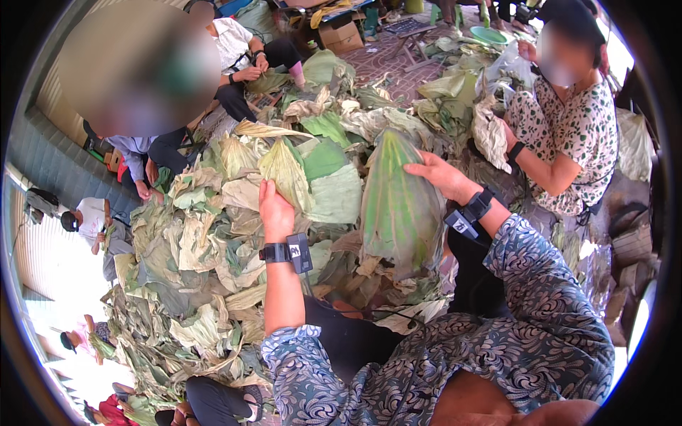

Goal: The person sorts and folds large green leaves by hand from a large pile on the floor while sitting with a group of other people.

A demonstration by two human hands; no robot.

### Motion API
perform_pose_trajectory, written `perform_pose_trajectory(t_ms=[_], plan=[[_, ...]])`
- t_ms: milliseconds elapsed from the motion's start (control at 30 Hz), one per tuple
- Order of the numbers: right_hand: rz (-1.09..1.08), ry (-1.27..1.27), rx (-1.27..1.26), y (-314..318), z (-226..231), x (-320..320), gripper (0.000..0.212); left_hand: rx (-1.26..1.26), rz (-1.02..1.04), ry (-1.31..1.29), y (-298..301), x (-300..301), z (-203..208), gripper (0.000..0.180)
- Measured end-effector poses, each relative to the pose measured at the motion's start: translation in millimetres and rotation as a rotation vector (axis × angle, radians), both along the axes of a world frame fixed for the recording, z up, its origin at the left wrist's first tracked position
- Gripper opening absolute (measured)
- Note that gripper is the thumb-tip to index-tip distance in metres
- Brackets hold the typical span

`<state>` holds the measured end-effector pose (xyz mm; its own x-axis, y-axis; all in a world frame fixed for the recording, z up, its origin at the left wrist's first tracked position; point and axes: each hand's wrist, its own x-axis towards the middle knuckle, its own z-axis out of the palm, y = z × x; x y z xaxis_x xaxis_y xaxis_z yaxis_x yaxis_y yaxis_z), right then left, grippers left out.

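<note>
My right hand [444, 175] pinches the upper edge of a large dried leaf [399, 206], green in the middle with pale ribs and greyish-brown edges, hanging down in front of me. It looks like a folded lotus leaf. My left hand [275, 211] is raised to its left, thumb and fingers closed at the edge of a yellowish ribbed leaf [284, 172]; part of its grip is hidden. Just beyond the left hand lie a flat grey-green leaf [335, 193] and a darker green piece [323, 160]. Both wrists wear black straps with small boxes.
A broad heap of dried leaves [192, 245] spreads ahead and left. At right a person in a spotted outfit [568, 135] holds a crumpled leaf [490, 131]. Other people sit around the heap. At the back stand a cardboard box [341, 37] and a green basin [489, 35].
</note>
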<state>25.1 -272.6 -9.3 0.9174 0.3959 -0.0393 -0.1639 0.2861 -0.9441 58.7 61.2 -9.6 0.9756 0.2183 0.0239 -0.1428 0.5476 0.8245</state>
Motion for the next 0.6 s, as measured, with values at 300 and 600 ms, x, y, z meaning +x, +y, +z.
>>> perform_pose_trajectory(t_ms=[300, 600], plan=[[0.28, -0.494, -0.201, 44, 31, 6, 0.024, 0.265, -0.018, 0.046, -22, 18, -2, 0.042], [-0.027, -0.942, -0.735, 59, 44, 83, 0.04, 0.412, -0.133, 0.078, -35, 26, 7, 0.039]])
